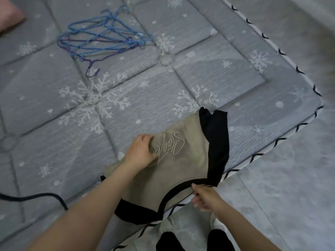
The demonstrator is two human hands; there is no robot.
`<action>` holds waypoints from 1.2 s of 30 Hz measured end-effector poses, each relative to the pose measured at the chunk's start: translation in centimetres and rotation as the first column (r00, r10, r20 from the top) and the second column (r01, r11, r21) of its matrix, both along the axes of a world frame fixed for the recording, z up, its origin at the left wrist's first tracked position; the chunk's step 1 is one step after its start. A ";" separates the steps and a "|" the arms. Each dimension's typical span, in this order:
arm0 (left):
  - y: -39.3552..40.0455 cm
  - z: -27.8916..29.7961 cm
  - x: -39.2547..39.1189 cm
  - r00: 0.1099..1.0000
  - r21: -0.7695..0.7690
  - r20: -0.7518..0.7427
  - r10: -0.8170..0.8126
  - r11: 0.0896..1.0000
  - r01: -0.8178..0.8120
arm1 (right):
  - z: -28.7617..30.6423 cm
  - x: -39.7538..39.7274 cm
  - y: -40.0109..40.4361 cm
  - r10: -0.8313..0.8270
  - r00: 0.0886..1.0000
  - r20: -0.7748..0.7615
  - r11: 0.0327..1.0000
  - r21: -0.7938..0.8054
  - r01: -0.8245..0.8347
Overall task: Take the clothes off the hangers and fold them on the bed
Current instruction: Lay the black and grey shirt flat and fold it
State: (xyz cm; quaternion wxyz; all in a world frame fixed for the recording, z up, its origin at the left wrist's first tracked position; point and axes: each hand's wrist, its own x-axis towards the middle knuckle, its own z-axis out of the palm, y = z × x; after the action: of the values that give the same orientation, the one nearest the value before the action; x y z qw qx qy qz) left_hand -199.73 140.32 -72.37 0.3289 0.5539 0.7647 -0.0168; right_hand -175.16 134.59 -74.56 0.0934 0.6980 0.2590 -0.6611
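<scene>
A tan shirt (177, 165) with black sleeves and a black collar was spread near the corner of the bed (181, 73), its neckline lying at the mattress edge closest to the person. Pale script lettering (169, 146) was stitched across its chest. The left hand (141, 151) was laid on the tan cloth beside the lettering, with its fingers curled and the fabric bunched slightly under them; whether the cloth was truly gripped could not be told. The black collar edge was pinched by the right hand (204, 195) where the collar met the right-side sleeve, thumb and fingers closed together on the trim.

A tangled pile of blue and purple wire hangers (101, 40) was left further up the bed, well apart from the shirt. The grey quilted mattress cover was printed with white snowflakes. A dark cable (36, 197) was draped over the near left part of the bed. A pink pillow (9, 13) was seen at the top left corner.
</scene>
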 end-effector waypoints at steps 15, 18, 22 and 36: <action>4.7 -0.4 -0.2 0.930 -0.317 0.274 0.245 0.936 -0.153 | -0.3 -6.9 -1.9 -0.703 0.702 -0.114 0.703 0.036 0.710; 4.4 -0.3 -0.4 0.884 -0.339 0.345 0.314 0.920 -0.195 | -0.2 -7.8 -1.5 -0.811 0.566 -0.147 0.576 -0.031 0.817; 4.6 0.7 -1.4 0.839 -0.390 0.362 0.406 0.883 -0.259 | 1.2 -7.1 -0.5 -0.833 0.515 -0.202 0.545 -0.140 0.827; 4.4 -0.1 -2.1 0.828 -0.330 0.387 0.406 0.899 -0.286 | 1.2 -8.7 1.2 -0.884 0.442 -0.152 0.452 -0.039 0.891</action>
State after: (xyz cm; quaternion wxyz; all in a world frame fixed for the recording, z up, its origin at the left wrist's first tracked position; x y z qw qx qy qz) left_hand -201.86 144.72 -72.45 0.5620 0.3460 0.7479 0.0718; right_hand -183.84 135.80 -73.33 -0.3020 0.6806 -0.1225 -0.6562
